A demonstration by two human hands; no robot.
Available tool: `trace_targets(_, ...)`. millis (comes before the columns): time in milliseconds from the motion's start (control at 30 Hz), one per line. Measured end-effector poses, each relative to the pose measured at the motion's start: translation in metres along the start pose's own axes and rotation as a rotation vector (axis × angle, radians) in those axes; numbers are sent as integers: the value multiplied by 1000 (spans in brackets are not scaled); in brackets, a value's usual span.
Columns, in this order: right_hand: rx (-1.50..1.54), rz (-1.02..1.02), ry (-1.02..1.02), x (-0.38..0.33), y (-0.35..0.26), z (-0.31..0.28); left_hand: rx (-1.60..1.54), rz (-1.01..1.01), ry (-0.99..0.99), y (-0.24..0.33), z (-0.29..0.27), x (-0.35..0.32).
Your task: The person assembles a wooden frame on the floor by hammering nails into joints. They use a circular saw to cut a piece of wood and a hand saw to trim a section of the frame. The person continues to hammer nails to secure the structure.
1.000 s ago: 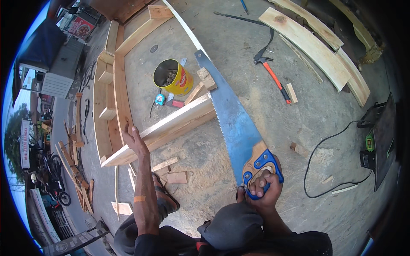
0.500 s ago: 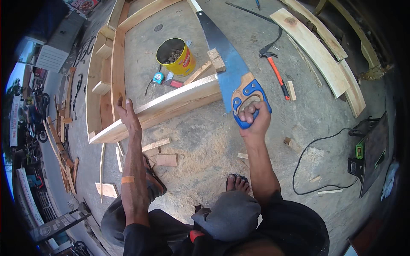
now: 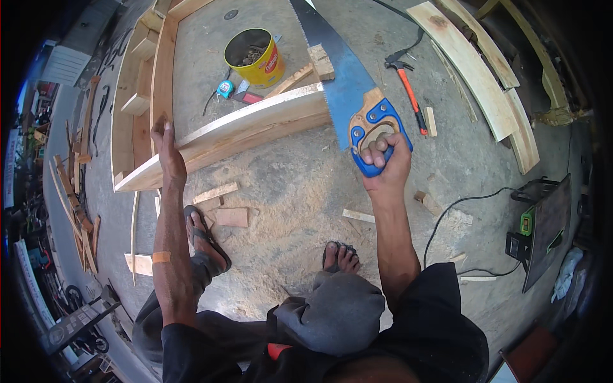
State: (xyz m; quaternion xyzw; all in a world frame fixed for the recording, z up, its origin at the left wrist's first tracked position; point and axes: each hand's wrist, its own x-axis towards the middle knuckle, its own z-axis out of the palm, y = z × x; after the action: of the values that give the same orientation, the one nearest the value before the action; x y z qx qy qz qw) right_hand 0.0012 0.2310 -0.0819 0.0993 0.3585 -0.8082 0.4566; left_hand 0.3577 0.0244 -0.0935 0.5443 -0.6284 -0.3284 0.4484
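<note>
Lettering marks the red label [image 3: 273, 62] of the yellow tub [image 3: 254, 75], which stands well in from the street-side edge of the concrete floor [image 3: 447, 166]. Small print (too tiny to read) sits on the turquoise tape measure [image 3: 224, 89], just beside the tub. Beyond that same edge, a dark signboard [image 3: 82, 320] bears pale letters, and a whitish banner [image 3: 11, 159] reddish ones.

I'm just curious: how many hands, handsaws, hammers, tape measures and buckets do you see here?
Hands: 2 (left hand, right hand)
Handsaw: 1
Hammer: 1
Tape measure: 1
Bucket: 1
Total: 6
</note>
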Motion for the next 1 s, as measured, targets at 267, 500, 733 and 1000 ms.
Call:
trace_targets(267, 37, -5, 7, -16, -1, -26, 315, 139, -58, -23, -21, 6)
trace_targets(500, 5, 123, -58, -118, -13, -72, 453, 114, 59, -58, -69, 31)
trace_targets(733, -5, -64, -11, -5, -3, 1, 348, 76, -4, -34, -48, 27)
trace_targets(1000, 4, 34, -36, -70, -12, -66, 448, 40, -24, -35, -56, 26)
